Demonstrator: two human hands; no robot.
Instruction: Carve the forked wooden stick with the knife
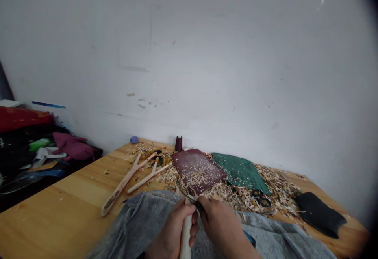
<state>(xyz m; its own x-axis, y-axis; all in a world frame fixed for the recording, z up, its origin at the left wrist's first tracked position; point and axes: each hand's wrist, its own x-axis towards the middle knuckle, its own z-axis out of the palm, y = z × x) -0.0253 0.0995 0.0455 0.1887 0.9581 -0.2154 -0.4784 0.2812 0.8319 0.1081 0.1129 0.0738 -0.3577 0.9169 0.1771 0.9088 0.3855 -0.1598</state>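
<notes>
A: What do the hands have?

B: The left hand [178, 219] is curled tight round a pale stick [186, 237]. The right hand [218, 215] is closed on the dark handle of a knife [191, 200]. The blade lies across the top of the stick.

A: Where is the stick?

B: It points up, over the grey cloth [138, 221] at the near edge of the table [67, 204]. Its low end goes out of view.

A: How far along is the work?

B: Lots of cutting looks done. Chips [283, 186] lie in heaps, all the way to the far edge. The stick looks smooth where it shows. The blade sits at the tip, so that bit is likely being cut now. How much is left, nobody can tell, as fingers hide part of it.

A: What else is there?

B: A big fork [120, 188] and a small fork [143, 181], both wood, lie toward the left edge. They look peeled. A black pad [320, 213] is by the right edge. Past the hands are a red sheet [196, 166] and a green sheet [239, 168], with chips on both. Last, a spool [178, 143] stands at the far edge, and a purple ball [134, 139] sits at the far left corner.
</notes>
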